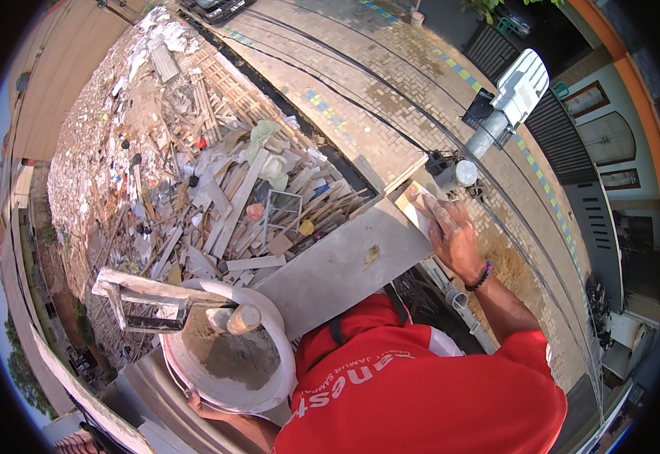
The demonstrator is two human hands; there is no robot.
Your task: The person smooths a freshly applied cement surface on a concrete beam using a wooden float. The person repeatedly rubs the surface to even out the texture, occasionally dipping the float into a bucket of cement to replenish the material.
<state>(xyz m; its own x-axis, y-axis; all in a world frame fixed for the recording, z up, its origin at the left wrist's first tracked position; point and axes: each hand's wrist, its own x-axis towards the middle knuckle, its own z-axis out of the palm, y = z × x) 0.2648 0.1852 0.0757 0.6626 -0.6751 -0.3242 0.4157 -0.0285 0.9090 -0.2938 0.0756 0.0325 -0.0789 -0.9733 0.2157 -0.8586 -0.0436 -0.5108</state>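
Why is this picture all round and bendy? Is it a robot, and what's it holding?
No robot here: it's a person in a red shirt using bare hands. The camera sits on the person's head and looks down. Its very wide fisheye lens makes the picture round and bends straight edges.

The right hand holds a pale block at the far end of a grey ledge, which has a brownish patch on it. The left hand touches the side of a white bucket. Its grip is partly hidden. Inside the bucket is a grey, muddy-looking mix, and a tool with a rounded handle lies across the top.

Past the ledge you can see a heap of scrap wood and a paved street.
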